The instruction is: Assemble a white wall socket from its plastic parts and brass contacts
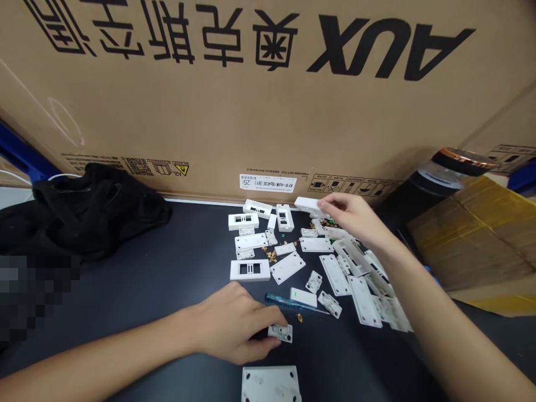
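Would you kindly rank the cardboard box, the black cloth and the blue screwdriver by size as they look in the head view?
From largest to smallest: cardboard box, black cloth, blue screwdriver.

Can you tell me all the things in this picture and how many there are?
cardboard box: one, brown with black AUX letters, behind the table
table: one, black, under the parts
black cloth: one, black, on the table's left side
white plastic parts: too many to count, white, scattered on the table
white plastic plate: one, white, at the near edge
screwdriver: one, blue handle, among the parts
brass bits: many, gold, among the parts
flattened cardboard: one, brown and yellow, far right
left hand: one, touching a small white plastic piece
right hand: one, touching a white plastic cover
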Demonstrator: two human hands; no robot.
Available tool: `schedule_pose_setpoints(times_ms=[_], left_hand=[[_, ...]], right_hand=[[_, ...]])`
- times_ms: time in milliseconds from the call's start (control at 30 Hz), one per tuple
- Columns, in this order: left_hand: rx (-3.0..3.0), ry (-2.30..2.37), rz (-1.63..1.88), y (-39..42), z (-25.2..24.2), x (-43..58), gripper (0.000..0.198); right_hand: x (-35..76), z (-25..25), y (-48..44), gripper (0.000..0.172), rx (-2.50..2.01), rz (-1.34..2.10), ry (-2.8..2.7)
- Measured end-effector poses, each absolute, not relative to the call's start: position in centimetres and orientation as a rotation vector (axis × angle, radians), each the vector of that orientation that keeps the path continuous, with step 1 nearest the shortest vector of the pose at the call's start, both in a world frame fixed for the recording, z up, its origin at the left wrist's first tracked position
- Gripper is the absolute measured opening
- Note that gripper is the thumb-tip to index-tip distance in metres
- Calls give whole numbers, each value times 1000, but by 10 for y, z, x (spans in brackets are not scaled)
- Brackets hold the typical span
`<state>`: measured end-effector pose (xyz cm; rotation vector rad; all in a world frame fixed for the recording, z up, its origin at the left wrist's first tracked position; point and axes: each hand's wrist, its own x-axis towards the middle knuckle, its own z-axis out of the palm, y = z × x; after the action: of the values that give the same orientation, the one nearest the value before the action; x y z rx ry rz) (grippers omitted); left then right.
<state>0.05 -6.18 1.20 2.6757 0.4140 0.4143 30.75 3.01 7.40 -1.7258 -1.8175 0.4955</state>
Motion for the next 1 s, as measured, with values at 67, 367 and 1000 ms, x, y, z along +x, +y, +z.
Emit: schedule_pose_setpoints(times_ms=[67, 367, 1000], left_hand=[[2689, 419, 401, -62, 12, 0, 23], [2704, 428, 375, -63, 14, 0, 21], [2714, 422, 399, -64, 12, 0, 19]], right_hand=[[313, 79, 27, 40, -1722, 462, -1754], [285, 61, 29, 31, -1766, 228, -2061], [336, 52, -43, 44, -1625, 277, -2453]])
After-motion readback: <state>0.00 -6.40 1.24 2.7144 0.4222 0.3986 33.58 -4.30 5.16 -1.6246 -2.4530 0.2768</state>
